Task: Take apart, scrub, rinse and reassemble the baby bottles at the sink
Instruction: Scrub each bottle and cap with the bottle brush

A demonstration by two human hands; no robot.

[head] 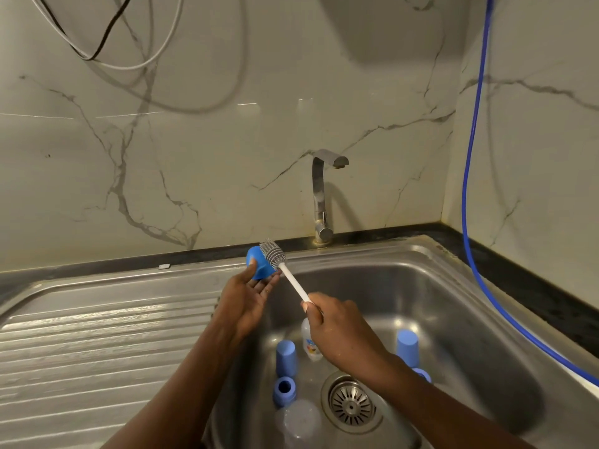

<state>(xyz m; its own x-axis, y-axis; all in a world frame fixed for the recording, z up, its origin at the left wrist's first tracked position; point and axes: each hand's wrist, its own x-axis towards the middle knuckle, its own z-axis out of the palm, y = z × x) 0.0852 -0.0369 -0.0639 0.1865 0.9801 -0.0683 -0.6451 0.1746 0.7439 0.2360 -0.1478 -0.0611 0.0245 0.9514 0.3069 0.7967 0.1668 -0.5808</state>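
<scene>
Here, left hand (249,299) pinches blue cap (259,265); right hand (337,332) grips brush (289,275).

Two bare arms are seen, cut off by the lower edge of the view. The left forearm (184,380) and the right forearm (434,396) are uncovered along the whole of their visible length. The left hand (249,299) and the right hand (337,332) are likewise bare. A short, pale nail is made out on the right thumb (305,308). A few small light specks, which may be water drops, are scattered over the back of the right hand and its wrist. Creases are shown across the left palm (240,311) and fingers (270,285).
</scene>
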